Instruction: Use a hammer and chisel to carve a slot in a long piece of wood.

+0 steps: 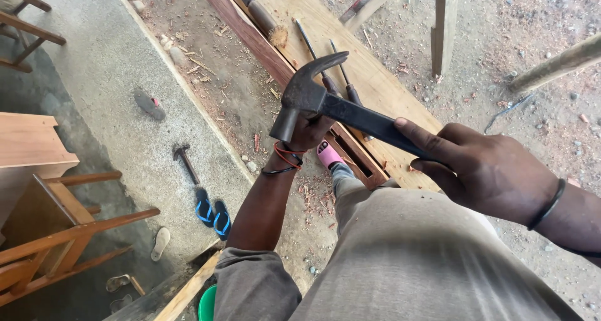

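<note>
I look down past my grey trousers at a sandy, chip-strewn workshop floor. My right hand (485, 171) is closed around the dark handle of a claw hammer (325, 105), fingers wrapped tight and forefinger stretched along the shaft toward the head. The hammer is raised in front of me, held across my body, its steel head up and to the left with the curved claw pointing away. My left hand (307, 133) sits just behind and under the hammer head, mostly hidden by it; I cannot tell whether it is open or gripping anything. Red and black bands circle that wrist.

The hammer looks all steel, stiff and head-heavy, so I judge it swings best gripped low on the handle, where my right hand already sits; the bare metal shaft could slip in a sweaty palm.

Below lies a long wooden plank (350, 58) with a reddish frame edge. Two chisels (338, 77) rest on it, near a wood-handled tool (263, 14). On the concrete to the left lie a second hammer (185, 160) and blue sandals (213, 214). Wooden chair frames (56, 239) stand at far left.
</note>
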